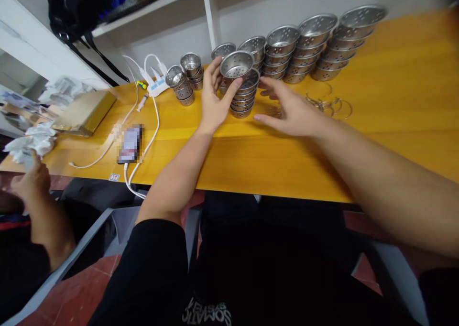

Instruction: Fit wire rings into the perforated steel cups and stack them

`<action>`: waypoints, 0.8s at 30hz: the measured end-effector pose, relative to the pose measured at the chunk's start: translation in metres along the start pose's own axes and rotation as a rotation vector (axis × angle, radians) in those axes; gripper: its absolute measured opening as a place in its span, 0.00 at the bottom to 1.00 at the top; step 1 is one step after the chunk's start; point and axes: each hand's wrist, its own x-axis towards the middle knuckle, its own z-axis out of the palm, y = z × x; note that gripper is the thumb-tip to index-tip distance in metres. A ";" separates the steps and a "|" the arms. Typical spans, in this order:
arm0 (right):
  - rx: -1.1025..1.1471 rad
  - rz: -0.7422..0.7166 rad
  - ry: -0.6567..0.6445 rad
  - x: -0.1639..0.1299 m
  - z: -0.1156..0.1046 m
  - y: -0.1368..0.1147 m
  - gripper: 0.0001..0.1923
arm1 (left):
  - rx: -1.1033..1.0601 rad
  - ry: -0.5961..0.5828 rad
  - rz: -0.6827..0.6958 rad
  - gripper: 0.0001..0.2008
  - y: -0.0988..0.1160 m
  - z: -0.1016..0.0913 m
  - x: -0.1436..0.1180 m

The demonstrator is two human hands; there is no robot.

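My left hand point(214, 101) grips top cup point(236, 66) of stack point(243, 96), thumb on rim, fingers behind. My right hand point(290, 110) open, flat, just beside stack, holding nothing. Cup thin perforated steel: likely light, stiff, slick; best held at rim. Stack mid tabletop point(394, 101), smooth yellow. More stacks point(315, 48) behind, wire rings point(328, 103) right, phone point(129, 144) and cables left. White shelf above.

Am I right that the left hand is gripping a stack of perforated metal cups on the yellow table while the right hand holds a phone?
Not quite. In the head view the right hand is open and holds nothing. The phone lies apart, near the table's front edge. The left hand does grip the stack of perforated metal cups.
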 end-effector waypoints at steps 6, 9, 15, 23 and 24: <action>0.022 -0.005 0.011 0.002 0.003 -0.003 0.59 | 0.014 -0.048 0.012 0.43 0.004 0.005 -0.002; 0.017 -0.010 0.018 0.002 0.003 -0.005 0.61 | 0.013 -0.102 0.010 0.42 0.007 0.004 -0.003; 0.108 -0.120 0.054 0.004 0.006 0.006 0.61 | -0.025 -0.175 0.008 0.43 0.000 0.003 -0.003; 0.137 -0.107 0.069 0.005 0.004 -0.002 0.54 | -0.061 -0.155 -0.005 0.44 0.010 0.003 -0.004; 0.148 -0.089 0.074 0.005 0.004 -0.004 0.53 | -0.061 -0.148 -0.004 0.44 0.012 0.004 -0.004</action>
